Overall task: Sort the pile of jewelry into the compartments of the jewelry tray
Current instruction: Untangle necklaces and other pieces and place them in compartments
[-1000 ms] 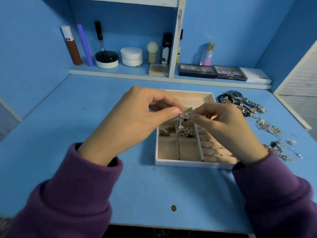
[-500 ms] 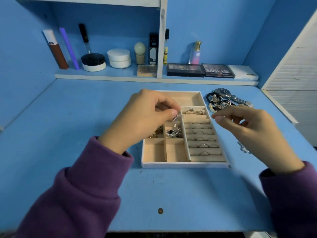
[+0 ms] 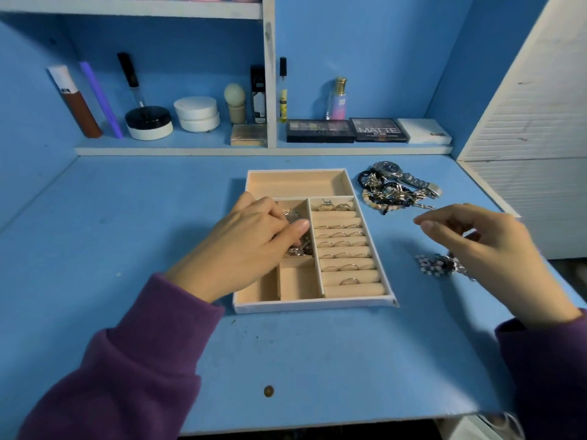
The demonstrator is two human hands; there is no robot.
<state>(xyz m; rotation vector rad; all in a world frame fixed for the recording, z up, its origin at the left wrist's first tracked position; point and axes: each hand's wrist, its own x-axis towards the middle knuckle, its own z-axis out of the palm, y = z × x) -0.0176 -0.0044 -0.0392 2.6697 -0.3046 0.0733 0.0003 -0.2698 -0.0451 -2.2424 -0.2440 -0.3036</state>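
A cream jewelry tray lies in the middle of the blue desk. Its right side has ring rolls holding several rings. My left hand reaches into a small left compartment that holds small pieces, with thumb and fingers pinched on a small silver piece. My right hand hovers to the right of the tray, fingers apart and empty. A silver chain piece lies partly under it. The jewelry pile, with a silver watch, sits at the tray's back right corner.
A low shelf along the back carries jars, tubes, a perfume bottle and eyeshadow palettes. A white slatted panel bounds the right side. The desk's front edge runs below my sleeves.
My hands have parted. The left hand dropped from above the tray into the small compartment with the piece. The right hand let go and swung right, over the desk.
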